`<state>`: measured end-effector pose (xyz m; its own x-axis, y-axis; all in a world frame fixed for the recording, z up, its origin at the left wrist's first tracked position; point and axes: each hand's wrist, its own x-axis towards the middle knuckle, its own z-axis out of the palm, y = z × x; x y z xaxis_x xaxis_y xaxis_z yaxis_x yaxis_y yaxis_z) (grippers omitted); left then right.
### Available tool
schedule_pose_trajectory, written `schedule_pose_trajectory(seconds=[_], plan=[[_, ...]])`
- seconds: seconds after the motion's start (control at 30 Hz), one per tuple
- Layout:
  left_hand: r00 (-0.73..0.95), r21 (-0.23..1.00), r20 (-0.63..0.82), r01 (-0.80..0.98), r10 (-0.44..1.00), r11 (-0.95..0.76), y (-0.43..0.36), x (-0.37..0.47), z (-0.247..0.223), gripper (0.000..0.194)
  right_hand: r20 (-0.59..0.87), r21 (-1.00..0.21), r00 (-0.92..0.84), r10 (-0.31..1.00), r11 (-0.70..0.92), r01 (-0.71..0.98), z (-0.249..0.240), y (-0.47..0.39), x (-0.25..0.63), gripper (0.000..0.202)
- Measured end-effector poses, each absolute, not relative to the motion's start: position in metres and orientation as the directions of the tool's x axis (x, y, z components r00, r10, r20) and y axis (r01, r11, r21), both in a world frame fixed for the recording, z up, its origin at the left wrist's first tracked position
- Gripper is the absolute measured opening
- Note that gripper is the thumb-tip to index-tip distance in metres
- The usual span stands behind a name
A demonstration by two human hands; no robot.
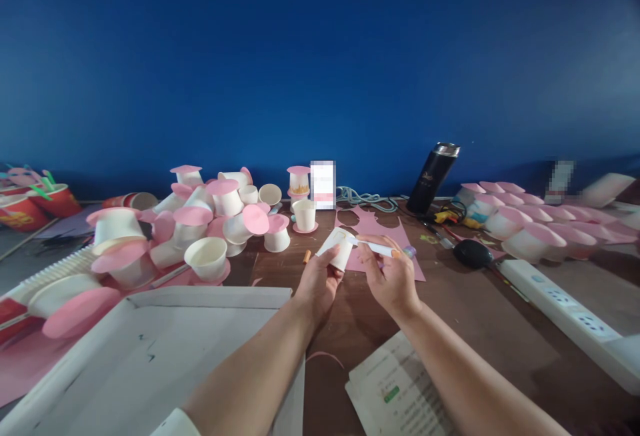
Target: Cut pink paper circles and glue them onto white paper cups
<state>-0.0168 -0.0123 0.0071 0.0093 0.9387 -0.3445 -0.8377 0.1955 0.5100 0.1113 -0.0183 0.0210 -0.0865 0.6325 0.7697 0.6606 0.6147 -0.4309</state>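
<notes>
In my left hand (320, 279) is a white paper cup (336, 249), tilted on its side, with thumb and fingers around it. My right hand (390, 276) grips a white marker pen (377, 247) with an orange end. Its tip meets the cup's side or is very close to it; a faint mark shows there. A small orange cap (307, 257) lies on the brown table left of the cup. Behind my hands is a pink sheet (367, 219) with round pieces cut out. An upright white cup (304, 215) stands on a pink disc beyond the cap.
Several white cups with pink discs (225, 196) crowd the left; more (530, 226) sit at the right. A white box lid (200, 336) and a booklet (395, 389) lie in front. A black flask (433, 176), cable (367, 199) and power strip (565, 316) are around.
</notes>
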Motion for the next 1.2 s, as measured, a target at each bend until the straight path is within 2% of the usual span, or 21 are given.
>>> schedule_pose_trajectory(seconds=[1.2], plan=[[0.005,0.561,-0.280,-0.811,0.960,0.167,-0.0118,-0.0167,0.0058,0.016,0.759,-0.435,-0.123,0.639,0.639,0.634,0.0199,-0.0220,0.1079,0.018]])
